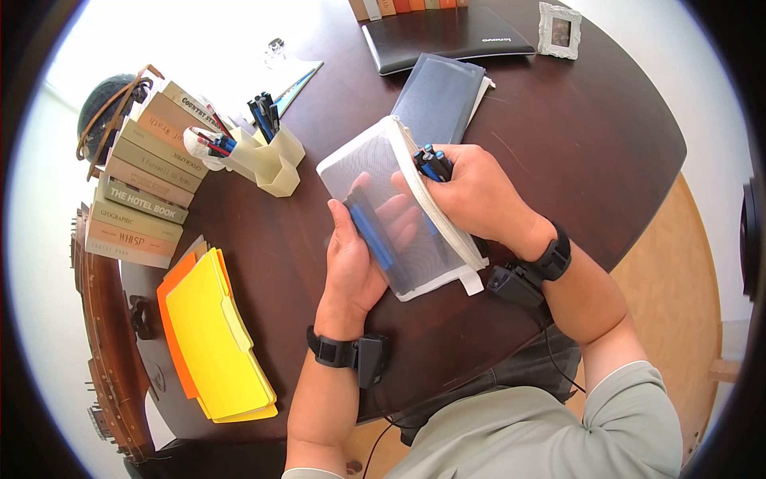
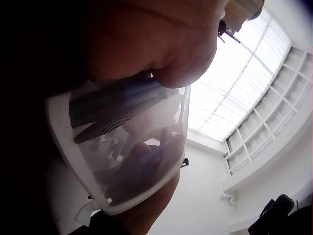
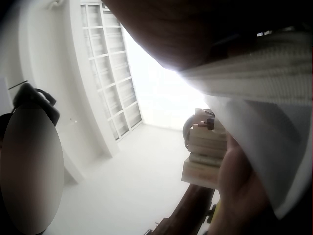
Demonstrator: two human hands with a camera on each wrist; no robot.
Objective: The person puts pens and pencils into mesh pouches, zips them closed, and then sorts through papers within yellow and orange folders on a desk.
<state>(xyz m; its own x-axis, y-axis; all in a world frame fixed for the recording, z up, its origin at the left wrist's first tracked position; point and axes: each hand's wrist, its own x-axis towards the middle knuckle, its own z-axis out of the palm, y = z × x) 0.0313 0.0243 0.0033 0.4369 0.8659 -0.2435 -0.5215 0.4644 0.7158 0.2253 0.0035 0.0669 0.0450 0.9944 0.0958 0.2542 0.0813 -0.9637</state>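
A white mesh zip pouch (image 1: pixel 348 164) is held tilted over the dark table. My left hand (image 1: pixel 349 267) holds it from below, its fingers showing through the mesh and its thumb at the near left side. Inside lie dark and blue pens (image 1: pixel 369 231), also visible through the mesh in the left wrist view. At the zipped edge (image 1: pixel 448 222), which stands open, my right hand (image 1: pixel 483 191) grips a bundle of black and blue pens (image 1: pixel 433 163), their ends poking up past the thumb. Some right-hand fingers are inside the pouch, seen through the mesh.
Beyond the pouch lies a dark blue-grey folder (image 1: pixel 439 96), near a closed laptop (image 1: pixel 447 36) and a white picture frame (image 1: pixel 560 32). On the left are a cream pen holder (image 1: pixel 275 164), a row of books (image 1: pixel 144 180) and yellow folders (image 1: pixel 215 343).
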